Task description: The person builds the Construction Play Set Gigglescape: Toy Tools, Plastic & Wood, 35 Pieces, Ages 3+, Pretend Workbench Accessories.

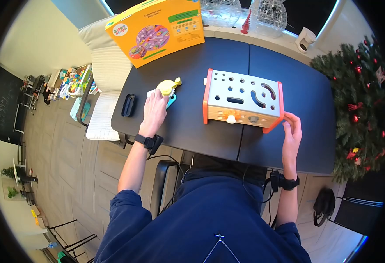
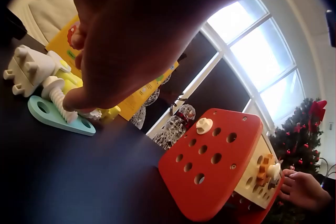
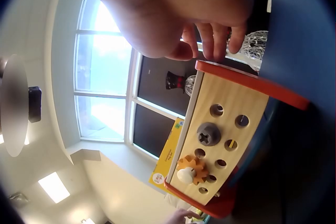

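My left hand reaches down onto a small pile of toy parts at the left of the dark table. In the left wrist view its thumb overlaps a white toy screw; I cannot tell whether the fingers grip it. Around it lie a yellow piece, a teal strip with holes and a white knobbed block. My right hand, fingers loosely bent, is at the red right end panel of a wooden toy workbench box. An orange gear and a grey screw sit on its front.
A yellow toy carton stands at the back left of the table. A black tray-like object lies near the left edge. A decorated Christmas tree stands on the right, a white chair on the left.
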Available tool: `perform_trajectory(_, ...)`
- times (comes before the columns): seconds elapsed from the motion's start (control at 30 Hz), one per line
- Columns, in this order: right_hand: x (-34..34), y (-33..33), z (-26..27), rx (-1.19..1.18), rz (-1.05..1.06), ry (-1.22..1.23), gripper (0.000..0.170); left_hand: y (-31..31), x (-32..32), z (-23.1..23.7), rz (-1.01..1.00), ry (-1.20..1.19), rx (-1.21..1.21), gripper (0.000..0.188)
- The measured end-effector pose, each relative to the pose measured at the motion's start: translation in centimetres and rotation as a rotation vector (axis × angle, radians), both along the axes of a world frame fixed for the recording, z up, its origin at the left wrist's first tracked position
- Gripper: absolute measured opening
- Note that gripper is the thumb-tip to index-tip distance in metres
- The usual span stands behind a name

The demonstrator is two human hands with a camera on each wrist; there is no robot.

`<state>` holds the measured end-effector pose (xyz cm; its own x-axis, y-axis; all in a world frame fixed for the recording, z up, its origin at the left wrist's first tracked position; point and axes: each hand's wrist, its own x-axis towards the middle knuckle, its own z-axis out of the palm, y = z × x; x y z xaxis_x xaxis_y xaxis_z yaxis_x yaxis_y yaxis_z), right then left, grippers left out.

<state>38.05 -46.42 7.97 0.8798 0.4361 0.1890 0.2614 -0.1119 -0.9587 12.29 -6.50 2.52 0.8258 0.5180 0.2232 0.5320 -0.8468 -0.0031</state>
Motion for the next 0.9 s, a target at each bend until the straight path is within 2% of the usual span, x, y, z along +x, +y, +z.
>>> perform_trajectory(0.23, 0.3, -0.3, 0.3, -0.006, 0.0, -0.023, 0.026, 0.9, -0.1, 0.0, -0.081, -0.038, 0.027, 0.016)
perform_trajectory(0.43, 0.0, 0.3, 1.5, 0.038, -0.001, -0.057, 0.024, -2.3, 1.9, 6.9, -0.008, -0.307, -0.264, 0.024)
perform_trajectory(0.5, -0.4, 1.0, 2.3, 0.064, 0.014, -0.066, 0.023, -4.0, 2.9, 10.3, 0.032, -0.449, -0.559, 0.022)
perform_trajectory(0.53, -0.5, 1.2, 2.8, 0.024, 0.017, -0.155, 0.022, -4.5, 3.3, 11.1, 0.052, -0.517, -0.708, 0.021)
perform_trajectory(0.63, -1.0, 2.0, 4.9, -0.064, 0.028, -0.447, 0.019, -5.8, 4.5, 11.9, -0.169, -0.769, -1.099, 0.017)
perform_trajectory(0.67, -1.5, 2.3, 6.1, -0.065, 0.081, -0.467, 0.021, -6.9, 5.0, 12.8, -0.244, -0.828, -1.236, 0.017)
perform_trajectory(0.73, -2.3, 2.7, 8.3, -0.072, 0.186, -0.505, 0.024, -8.9, 6.1, 14.0, -0.325, -0.738, -1.39, 0.017)
perform_trajectory(0.77, -2.1, 2.9, 9.0, -0.068, 0.239, -0.616, 0.03, -10.2, 7.1, 14.2, -0.361, -0.695, -1.464, 0.018)
perform_trajectory(0.87, -1.4, 3.1, 10.6, -0.101, 0.342, -0.738, 0.031, -14.2, 10.0, 14.8, -0.433, -0.539, -1.651, 0.02)
perform_trajectory(0.9, -1.1, 2.9, 11.1, -0.105, 0.386, -0.649, 0.03, -15.1, 11.0, 14.2, -0.459, -0.526, -1.69, 0.02)
